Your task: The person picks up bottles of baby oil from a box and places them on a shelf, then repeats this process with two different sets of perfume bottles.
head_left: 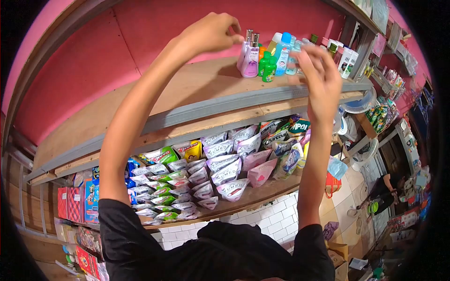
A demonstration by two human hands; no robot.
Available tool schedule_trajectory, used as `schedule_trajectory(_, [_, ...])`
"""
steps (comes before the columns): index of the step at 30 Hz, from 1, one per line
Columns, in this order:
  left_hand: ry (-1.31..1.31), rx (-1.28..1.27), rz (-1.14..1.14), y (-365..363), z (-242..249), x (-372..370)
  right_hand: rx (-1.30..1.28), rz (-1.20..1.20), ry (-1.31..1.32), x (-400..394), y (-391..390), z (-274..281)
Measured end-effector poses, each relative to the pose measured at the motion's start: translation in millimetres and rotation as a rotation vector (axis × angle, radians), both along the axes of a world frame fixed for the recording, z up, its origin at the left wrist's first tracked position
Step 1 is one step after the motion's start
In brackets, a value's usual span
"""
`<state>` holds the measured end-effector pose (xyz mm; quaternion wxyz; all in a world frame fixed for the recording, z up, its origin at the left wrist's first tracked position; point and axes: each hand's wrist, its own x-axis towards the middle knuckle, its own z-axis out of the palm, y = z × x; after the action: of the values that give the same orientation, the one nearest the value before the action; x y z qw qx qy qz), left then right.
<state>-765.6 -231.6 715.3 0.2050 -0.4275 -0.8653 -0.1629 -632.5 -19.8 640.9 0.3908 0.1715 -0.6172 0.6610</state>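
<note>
The left hand [212,32] is open, its thumb and bent fingers apart, their tips near the silver caps of 2 slim purple bottles [251,64]; whether they touch is hard to tell. The right hand [322,77] is blurred, its fingers loosely bent and parted with nothing visibly gripped; it overlaps part of the bottle group in view. Between the 2 grips stand 2 small green plastic bottles [269,71] and a light-blue bottle with a blue cap [282,56], upright on a brown wooden shelf [187,89] with a grey edge. Just beyond the right hand are white bottles with dark markings [346,63]. Below both hands, rows of shiny printed pouches [225,168] fill a lower shelf [255,199]
</note>
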Motion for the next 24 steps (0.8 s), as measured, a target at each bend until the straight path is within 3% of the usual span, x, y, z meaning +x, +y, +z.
schedule_trajectory(2, [-0.018,0.032,-0.087,-13,-11,51,-0.028,0.214,-0.060,36,8,-32])
schedule_trajectory(5, [-0.459,0.072,-0.160,-33,-44,135,0.008,0.612,-0.210,77,22,-98])
schedule_trajectory(7, [-0.484,0.063,-0.349,-49,-89,170,0.093,0.885,-0.362,96,26,-138])
schedule_trajectory(8, [-0.815,-0.029,-0.319,-54,-96,190,0.167,0.998,-0.476,103,30,-156])
schedule_trajectory(9, [-0.856,-0.039,-0.471,-60,-127,200,0.186,1.100,-0.627,110,30,-174])
schedule_trajectory(11, [-1.234,-0.125,-0.562,-60,-173,219,0.299,1.226,-0.782,121,31,-222])
schedule_trajectory(12, [-1.243,-0.042,-0.664,-61,-220,228,0.315,1.259,-0.829,127,30,-251])
schedule_trajectory(14, [-1.630,0.159,-0.538,-59,-296,256,0.395,1.288,-1.063,143,29,-297])
schedule_trajectory(16, [-1.694,0.224,-0.349,-58,-354,284,0.441,1.262,-1.160,157,32,-356])
schedule_trajectory(18, [-1.787,0.331,-0.091,-69,-447,323,0.489,1.176,-1.312,176,40,-418])
schedule_trajectory(20, [-1.719,0.171,0.279,-83,-541,357,0.544,1.055,-1.413,193,57,-504])
schedule_trajectory(21, [-1.468,-0.017,0.470,-89,-597,378,0.668,0.946,-1.392,202,67,-536])
schedule_trajectory(22, [-1.377,-0.215,0.633,-92,-635,399,0.789,0.837,-1.360,210,79,-564])
schedule_trajectory(24, [-1.267,-0.176,0.935,-89,-689,453,0.964,0.709,-1.355,222,105,-617])
